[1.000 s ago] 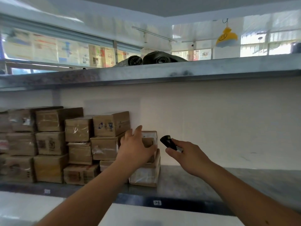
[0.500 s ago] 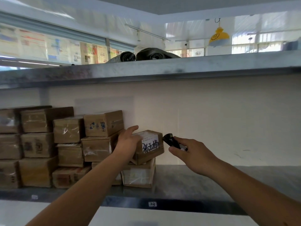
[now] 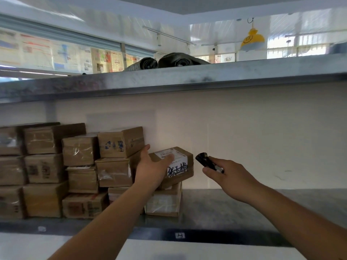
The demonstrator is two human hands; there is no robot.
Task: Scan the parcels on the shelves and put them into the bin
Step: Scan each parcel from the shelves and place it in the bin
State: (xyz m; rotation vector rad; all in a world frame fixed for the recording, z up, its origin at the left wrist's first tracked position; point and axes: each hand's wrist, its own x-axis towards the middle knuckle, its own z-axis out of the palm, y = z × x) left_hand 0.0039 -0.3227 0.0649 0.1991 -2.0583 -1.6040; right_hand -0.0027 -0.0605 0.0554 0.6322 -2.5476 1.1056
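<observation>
Parcel in hand: small brown cardboard parcel with a white printed label and blue handwritten characters, lifted and tilted, its lower edge just above the brown taped box beneath it on the grey metal shelf.
Handling, judged: one hand carries it, so probably light; the card walls look stiff and square; the tape bands may be slick under the fingers; contents unknown, so treat as fragile.
Where to hold, judged: across the left end and the underside, keeping the labelled face bare for the scanner.
Left grip: the left hand clasps the parcel's left end, thumb raised along the far side, fingers lying over the top beside the label. One fingertip appears to overlap the label's corner; a risk to the read.
Right grip: the right hand is closed round a small black handheld scanner, its head turned towards the labelled face, near it but not touching.
Remaining stock: stacked brown cardboard parcels fill the shelf to the left, just beside the held parcel.
Bin: not in view.
Step, judged: scan pending; transfer to the bin not yet done.
</observation>
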